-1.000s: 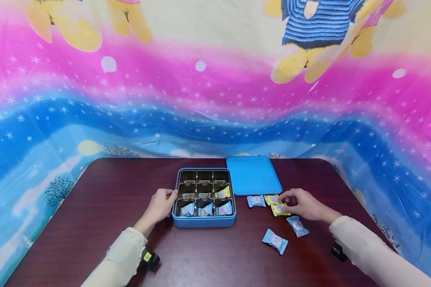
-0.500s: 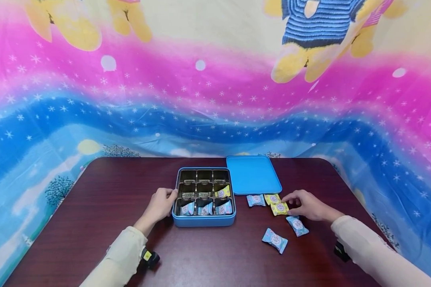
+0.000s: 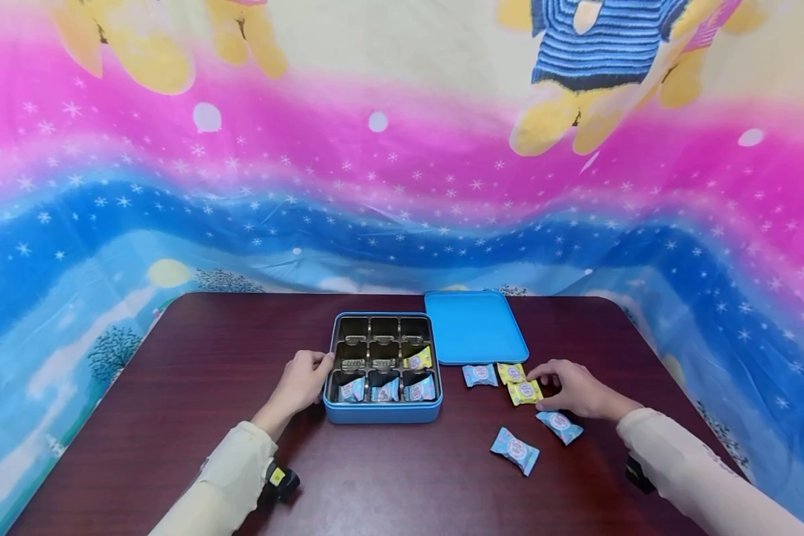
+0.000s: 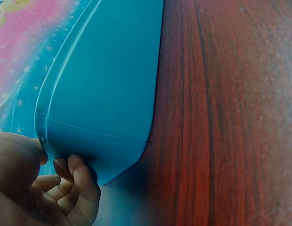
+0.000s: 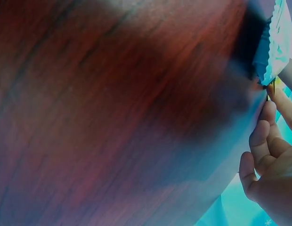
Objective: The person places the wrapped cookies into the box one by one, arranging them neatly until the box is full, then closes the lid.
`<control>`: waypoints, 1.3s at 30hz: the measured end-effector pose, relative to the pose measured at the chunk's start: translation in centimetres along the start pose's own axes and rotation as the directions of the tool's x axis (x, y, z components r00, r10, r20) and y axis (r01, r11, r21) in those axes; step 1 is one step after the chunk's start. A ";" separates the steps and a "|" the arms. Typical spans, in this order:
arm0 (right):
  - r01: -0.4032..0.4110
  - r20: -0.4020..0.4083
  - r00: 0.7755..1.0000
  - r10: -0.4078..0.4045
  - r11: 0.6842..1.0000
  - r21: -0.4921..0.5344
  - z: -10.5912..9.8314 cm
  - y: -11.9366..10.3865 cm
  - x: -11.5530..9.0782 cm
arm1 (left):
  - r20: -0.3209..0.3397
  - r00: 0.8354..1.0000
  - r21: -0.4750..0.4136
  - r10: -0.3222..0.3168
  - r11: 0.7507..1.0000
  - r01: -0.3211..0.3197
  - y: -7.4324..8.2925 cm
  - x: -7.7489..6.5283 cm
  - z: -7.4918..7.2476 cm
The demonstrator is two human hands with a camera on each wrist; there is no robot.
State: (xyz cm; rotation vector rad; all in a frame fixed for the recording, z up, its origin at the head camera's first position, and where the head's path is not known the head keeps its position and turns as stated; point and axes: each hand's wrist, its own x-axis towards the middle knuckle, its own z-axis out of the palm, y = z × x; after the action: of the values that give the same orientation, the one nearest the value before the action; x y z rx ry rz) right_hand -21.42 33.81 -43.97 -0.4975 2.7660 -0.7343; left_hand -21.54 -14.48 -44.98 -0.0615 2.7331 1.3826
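A blue candy tin (image 3: 383, 414) stands open on the table, its dark divided insert holding several wrapped candies. My left hand (image 3: 301, 383) grips its left side; the left wrist view shows the thumb at the rim and curled fingers against the tin's wall (image 4: 101, 89). On the right, my right hand (image 3: 572, 388) is low over the table, index finger and thumb apart at the right end of a yellow-wrapped candy (image 3: 524, 392). A blue-wrapped candy (image 3: 560, 428) lies just below the thumb. In the right wrist view, the fingertips are close to a pale blue wrapper (image 5: 275, 52).
The tin's blue lid (image 3: 476, 327) lies flat behind the loose candies. Another yellow candy (image 3: 511, 373) touches the nearer yellow one, with a blue candy (image 3: 480, 375) to its left. One more blue candy (image 3: 515, 451) lies nearer the front. A patterned cloth (image 3: 402, 186) hangs behind the table.
My right hand has drawn slightly right, uncovering more of the yellow candy. The blue candy below the thumb has turned and shifted a little right. The left hand stays at the tin.
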 end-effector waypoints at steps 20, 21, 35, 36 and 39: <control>0.010 -0.070 0.997 -0.021 0.989 -0.146 -0.2 -0.7 -0.6 | -0.013 1.000 0.000 0.009 1.000 -0.009 0.0 0.0 0.2; 0.011 -0.068 0.997 -0.020 0.990 -0.140 -0.2 -0.7 -0.6 | -0.014 1.000 -0.001 0.010 1.000 -0.010 0.0 0.0 0.2; 0.015 -0.080 0.996 -0.024 0.994 -0.105 -0.5 -0.6 -0.7 | -0.012 1.000 0.005 0.009 1.000 -0.009 0.0 -0.1 0.1; 0.017 -0.080 0.997 -0.025 0.995 -0.101 -0.6 -0.6 -0.7 | -0.011 1.000 0.004 0.009 1.000 -0.009 0.0 -0.1 0.1; 0.019 -0.082 0.996 -0.025 0.997 -0.080 -0.7 -0.9 -0.7 | -0.012 1.000 0.002 0.005 1.000 -0.005 0.0 -0.1 0.1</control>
State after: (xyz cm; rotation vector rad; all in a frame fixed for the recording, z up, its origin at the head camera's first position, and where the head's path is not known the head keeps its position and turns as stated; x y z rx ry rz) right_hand -20.79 33.65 -42.77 -0.5255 2.8808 -0.6668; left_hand -21.43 -14.38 -45.07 -0.0627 2.7459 1.3854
